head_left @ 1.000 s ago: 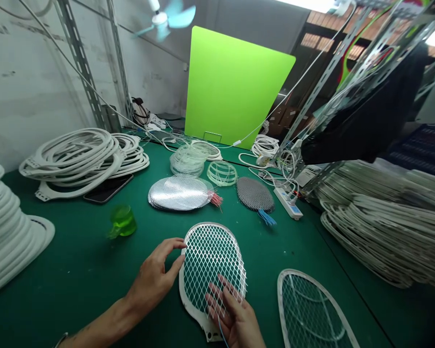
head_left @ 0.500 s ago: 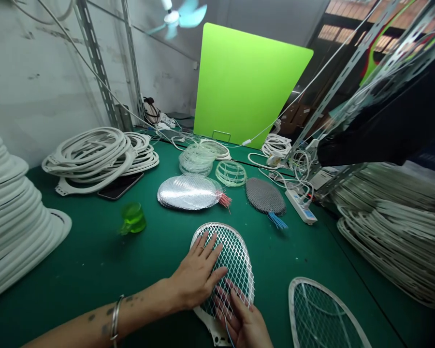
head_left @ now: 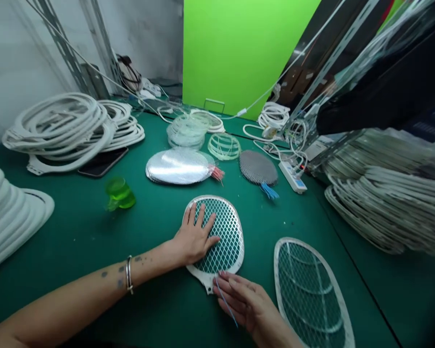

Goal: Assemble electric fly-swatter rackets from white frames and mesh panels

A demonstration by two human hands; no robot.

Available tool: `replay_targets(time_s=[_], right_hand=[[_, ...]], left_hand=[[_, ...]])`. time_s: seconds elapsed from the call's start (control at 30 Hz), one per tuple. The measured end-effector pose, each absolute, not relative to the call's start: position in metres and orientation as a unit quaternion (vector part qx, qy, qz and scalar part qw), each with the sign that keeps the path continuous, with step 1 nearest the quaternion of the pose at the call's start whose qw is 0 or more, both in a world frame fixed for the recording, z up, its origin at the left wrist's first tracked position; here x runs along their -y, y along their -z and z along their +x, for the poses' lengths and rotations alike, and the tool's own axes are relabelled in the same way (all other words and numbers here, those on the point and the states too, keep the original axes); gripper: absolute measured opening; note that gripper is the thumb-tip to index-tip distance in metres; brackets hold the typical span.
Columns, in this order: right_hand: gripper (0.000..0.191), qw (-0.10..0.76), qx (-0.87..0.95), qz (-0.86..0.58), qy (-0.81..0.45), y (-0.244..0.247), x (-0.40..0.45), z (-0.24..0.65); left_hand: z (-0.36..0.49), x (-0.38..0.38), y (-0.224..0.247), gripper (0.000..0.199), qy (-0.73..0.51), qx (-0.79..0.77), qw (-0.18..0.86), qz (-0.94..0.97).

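Mesh frame point(head_left: 227, 231), white, oval, under our spread left hand point(head_left: 191, 244); our loosely open right hand point(head_left: 252, 302) has dropped beside its thin blue wire point(head_left: 227, 303).

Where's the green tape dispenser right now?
In the head view, the green tape dispenser sits left of centre, on the table just in front of the phone.

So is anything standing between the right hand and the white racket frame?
Nothing visible. The right hand is at the lower edge of the white racket frame, with only the thin blue wire trailing across its fingers. The left hand lies spread on the mesh, not between them.
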State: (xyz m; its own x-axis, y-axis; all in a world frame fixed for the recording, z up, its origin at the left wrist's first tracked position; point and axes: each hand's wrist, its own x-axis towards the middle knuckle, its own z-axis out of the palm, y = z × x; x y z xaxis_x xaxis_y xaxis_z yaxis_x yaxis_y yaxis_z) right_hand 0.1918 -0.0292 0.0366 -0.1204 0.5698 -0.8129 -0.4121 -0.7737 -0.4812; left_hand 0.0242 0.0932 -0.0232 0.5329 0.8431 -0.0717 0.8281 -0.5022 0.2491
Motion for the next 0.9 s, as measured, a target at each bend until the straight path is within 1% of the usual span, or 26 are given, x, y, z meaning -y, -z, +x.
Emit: replay_targets(time_s=[0.07, 0.1, 0.13, 0.2, 0.27, 0.3, 0.33, 0.37, 0.47, 0.5, 0.6, 0.67, 0.73, 0.77, 0.83, 0.9], right_hand=[[0.059, 0.222, 0.159, -0.631, -0.726, -0.047, 0.044, 0.209], [0.059, 0.187, 0.224, -0.663, -0.689, -0.051, 0.048, 0.216], [0.061, 0.171, 0.298, -0.692, -0.634, -0.054, 0.049, 0.222], [0.062, 0.183, 0.451, -0.723, -0.49, -0.056, 0.042, 0.228], [0.056, 0.19, 0.594, -0.699, -0.349, -0.053, 0.022, 0.224], [0.054, 0.177, 0.663, -0.666, -0.292, -0.049, 0.009, 0.22], [0.055, 0.156, 0.727, -0.622, -0.246, -0.044, -0.005, 0.216], [0.061, 0.123, 0.784, -0.569, -0.215, -0.038, -0.018, 0.212], [0.096, 0.007, 0.881, -0.424, -0.21, -0.019, -0.049, 0.207], [0.102, -0.021, 0.892, -0.395, -0.22, -0.014, -0.055, 0.208], [0.1, -0.052, 0.897, -0.373, -0.232, -0.004, -0.061, 0.212], [0.097, -0.052, 0.897, -0.372, -0.231, -0.002, -0.06, 0.214], [0.094, -0.06, 0.898, -0.369, -0.234, -0.002, -0.06, 0.215], [0.093, -0.066, 0.897, -0.367, -0.235, -0.002, -0.06, 0.215], [0.089, -0.075, 0.897, -0.367, -0.235, -0.002, -0.061, 0.214], [0.087, -0.074, 0.894, -0.37, -0.241, -0.003, -0.062, 0.213]], left_hand=[[0.024, -0.094, 0.024, 0.072, -0.029, -0.481, 0.129, 0.867], [0.023, -0.094, 0.025, 0.072, -0.034, -0.479, 0.129, 0.868], [0.023, -0.094, 0.026, 0.072, -0.039, -0.476, 0.13, 0.869], [0.022, -0.092, 0.028, 0.072, -0.05, -0.472, 0.129, 0.87], [0.022, -0.09, 0.03, 0.073, -0.063, -0.47, 0.123, 0.872], [0.022, -0.089, 0.032, 0.072, -0.071, -0.468, 0.117, 0.873], [0.022, -0.088, 0.033, 0.071, -0.079, -0.466, 0.11, 0.875], [0.023, -0.088, 0.034, 0.07, -0.083, -0.463, 0.102, 0.877], [0.023, -0.09, 0.035, 0.067, -0.076, -0.458, 0.085, 0.881], [0.022, -0.092, 0.033, 0.068, -0.071, -0.459, 0.086, 0.882], [0.016, -0.094, 0.018, 0.066, -0.085, -0.466, 0.116, 0.873], [0.01, -0.085, 0.004, 0.061, -0.148, -0.459, 0.128, 0.866], [0.006, -0.064, -0.009, 0.052, -0.224, -0.396, 0.128, 0.881], [0.005, -0.049, -0.013, 0.046, -0.243, -0.337, 0.129, 0.9], [0.007, -0.019, -0.015, 0.03, -0.243, -0.238, 0.12, 0.933], [0.013, 0.006, -0.012, 0.023, -0.236, -0.2, 0.091, 0.947]])
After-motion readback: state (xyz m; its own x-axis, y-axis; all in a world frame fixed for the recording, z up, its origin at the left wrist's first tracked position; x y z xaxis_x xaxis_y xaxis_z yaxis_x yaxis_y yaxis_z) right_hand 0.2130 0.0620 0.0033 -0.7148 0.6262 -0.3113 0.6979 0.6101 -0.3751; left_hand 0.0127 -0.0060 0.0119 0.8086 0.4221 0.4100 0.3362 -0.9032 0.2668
